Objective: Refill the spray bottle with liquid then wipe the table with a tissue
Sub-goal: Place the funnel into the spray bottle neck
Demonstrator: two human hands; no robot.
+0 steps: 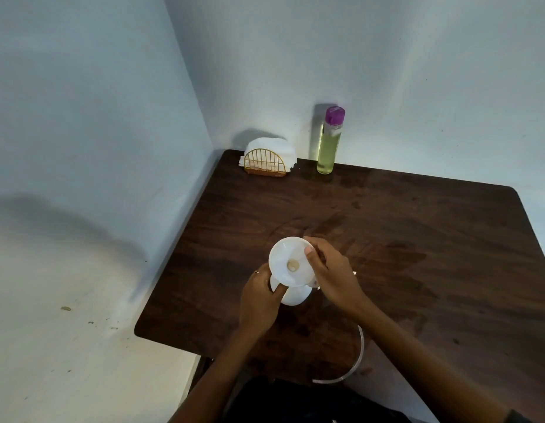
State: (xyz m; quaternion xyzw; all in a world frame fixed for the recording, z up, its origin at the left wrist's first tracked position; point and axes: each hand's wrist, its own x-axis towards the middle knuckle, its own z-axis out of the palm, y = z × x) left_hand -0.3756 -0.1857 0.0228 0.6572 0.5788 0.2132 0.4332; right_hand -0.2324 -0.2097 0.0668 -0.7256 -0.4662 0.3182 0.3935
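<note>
Spray bottle (293,296) stands near the table's (417,239) front-left edge, funnel (291,261) in its neck. Left hand (258,300) grips the bottle so it won't tip; right hand (329,270) pinches the funnel rim, probably seating it. Refill bottle (329,141) waits capped by the wall, tissues (269,158) beside it.

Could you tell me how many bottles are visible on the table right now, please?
2. A tall bottle of yellow-green liquid with a purple cap stands at the table's far edge by the wall. A white spray bottle stands near the front, under a white funnel, between both hands.
</note>
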